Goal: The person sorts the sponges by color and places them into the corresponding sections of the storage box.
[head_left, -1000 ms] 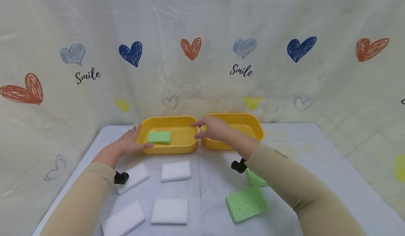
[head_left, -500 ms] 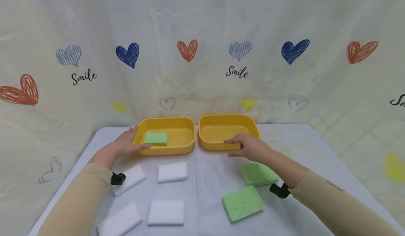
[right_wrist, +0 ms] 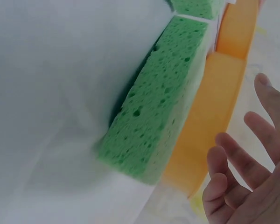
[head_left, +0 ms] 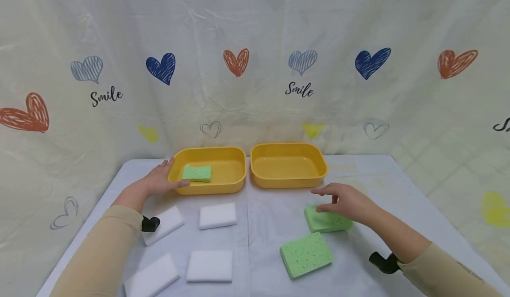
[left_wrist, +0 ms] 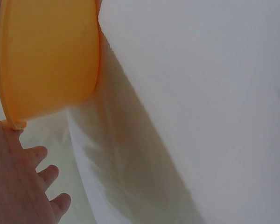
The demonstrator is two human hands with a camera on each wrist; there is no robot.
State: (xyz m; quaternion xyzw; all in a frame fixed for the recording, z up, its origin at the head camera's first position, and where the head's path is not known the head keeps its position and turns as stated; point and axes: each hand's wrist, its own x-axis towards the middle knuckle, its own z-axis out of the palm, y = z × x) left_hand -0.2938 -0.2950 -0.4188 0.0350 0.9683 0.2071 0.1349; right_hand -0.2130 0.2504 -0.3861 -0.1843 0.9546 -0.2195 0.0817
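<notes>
My left hand (head_left: 158,179) rests at the left end of the left yellow tray (head_left: 237,186), fingers spread along that end and thumb at the front rim. In the left wrist view, the rim of this tray (left_wrist: 51,60) meets the hand (left_wrist: 18,172), with fingertips extended past it. A green sponge (head_left: 197,174) lies inside the tray. My right hand (head_left: 350,203) hovers over the farther of two loose green sponges (head_left: 324,222), holding nothing; its thumb and fingers stand apart. The nearer green sponge (head_left: 306,256) lies in front of it.
A second yellow tray (head_left: 288,183) stands right of the first, nothing in it. Several white sponge blocks, among them a front one (head_left: 210,266) and a rear one (head_left: 218,216), lie on the white-covered table (head_left: 264,226). A curtain (head_left: 255,22) with hearts hangs behind.
My right hand has moved from between the trays, right and toward me, to above the farther loose sponge. The left hand has stayed at its tray.
</notes>
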